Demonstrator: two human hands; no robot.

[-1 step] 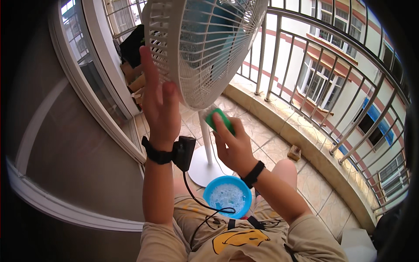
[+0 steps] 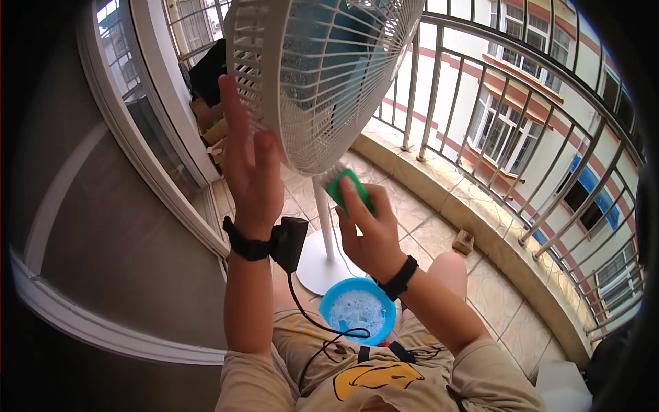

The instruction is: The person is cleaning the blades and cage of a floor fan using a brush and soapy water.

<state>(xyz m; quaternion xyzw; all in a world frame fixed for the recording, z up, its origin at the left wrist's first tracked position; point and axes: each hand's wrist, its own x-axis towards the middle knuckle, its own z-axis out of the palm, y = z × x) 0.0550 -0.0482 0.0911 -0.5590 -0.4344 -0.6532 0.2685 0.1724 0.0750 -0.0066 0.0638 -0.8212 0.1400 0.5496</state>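
Note:
A white standing fan (image 2: 322, 89) fills the upper middle, its wire cage tilted and its blue blades inside. My left hand (image 2: 252, 172) lies against the rear rim of the cage, thumb and a long finger stretched up and apart; its other fingers are hidden. Below the cage's lower edge, my right hand (image 2: 374, 230) is closed round a small green scrub brush (image 2: 350, 191), its pale bristles close to the rim. Touching contact there is hard to make out. Between my legs stands a blue basin (image 2: 392, 312) of foamy water.
The fan's pole and round white base (image 2: 312, 268) stand on the tiled floor beyond the basin. A metal railing (image 2: 429, 89) on a low ledge curves along the right. A small block (image 2: 463, 242) lies by the ledge. Glass sliding doors (image 2: 130, 206) line the left. A cable (image 2: 296, 292) hangs from my left wrist.
My right hand and the green brush have shifted slightly to the right, and the bristles show more plainly. My left hand and the fan look nearly the same.

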